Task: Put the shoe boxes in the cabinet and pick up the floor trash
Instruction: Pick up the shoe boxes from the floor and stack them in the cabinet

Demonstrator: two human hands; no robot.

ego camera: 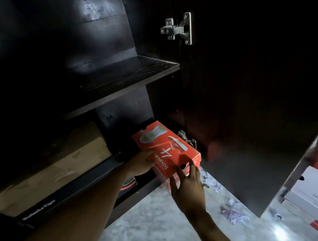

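- While the left hand (pixel 141 163) grips the long left side of the red box (pixel 166 143), fingers curled up over the lid's edge, the right hand (pixel 190 187) lies with fingers spread and straight against the box's near end.
- Both forearms reach in from the bottom edge, the left one crossing the front of the cabinet (pixel 104 32).
- The red box sits skewed at the right end of the bottom compartment, its far end inside and its near end jutting out over the floor (pixel 149 221); whether its base rests on the cabinet's bottom board I cannot tell.
- Its lid shows a printed sole, a shoe and a large "41".
- Left of it, in the same compartment, lies a black box (pixel 67 194) with white lettering along its near edge.
- A brown box (pixel 57 160) shows above and behind the black one; whether it rests on the black box I cannot tell.
- Above them runs a dark wooden shelf (pixel 127 72).
- A metal hinge (pixel 178 28) is fixed high on the right wall, and another hinge shows just beyond the red box.
- The door (pixel 244 99) stands open to the right.
- Crumpled paper (pixel 233 215) lies on the pale marbled floor by the door's foot, with more scraps near the right hand.
- Past the door, at the far right, stand white boxes (pixel 312 190).
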